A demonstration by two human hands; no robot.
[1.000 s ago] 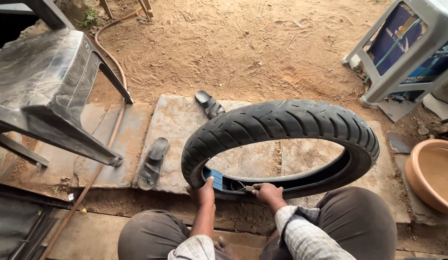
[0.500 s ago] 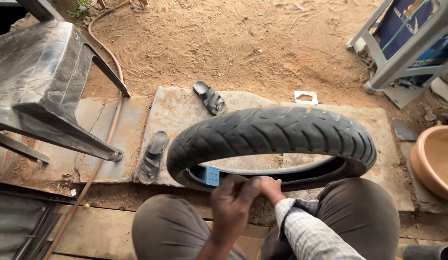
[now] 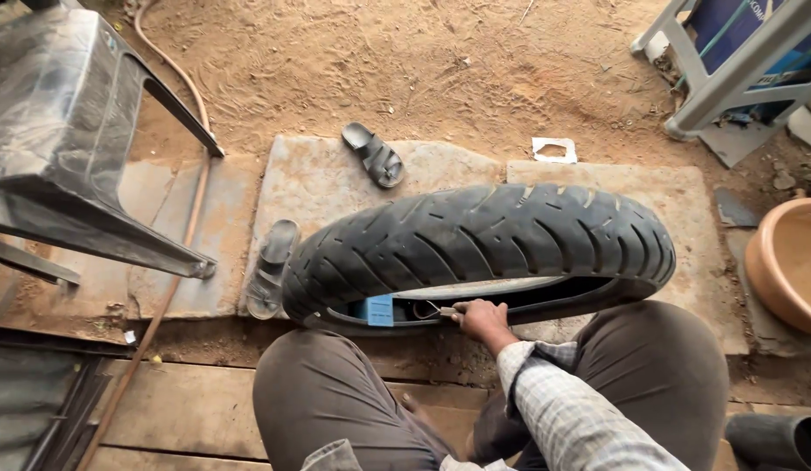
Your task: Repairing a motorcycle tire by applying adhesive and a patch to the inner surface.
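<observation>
While the black tyre (image 3: 479, 249) leans on its side over the stone slabs (image 3: 318, 187) against the person's knees, the right hand (image 3: 482, 319) pinches a small metal piece (image 3: 442, 310) at its inner rim beside a blue sticker (image 3: 380, 310). No left hand shows. At the right edge, a tan basin (image 3: 785, 262) looks empty.

Left hand, over the tyre's (image 3: 479, 249) inner edge w/ the right hand (image 3: 482, 319) half a sec ago, is now out of view. Only the right one stays at the rim opening, pinching a small metal bit beside the blue tag (image 3: 380, 310). Tyre now lies flatter, mid-frame.
</observation>
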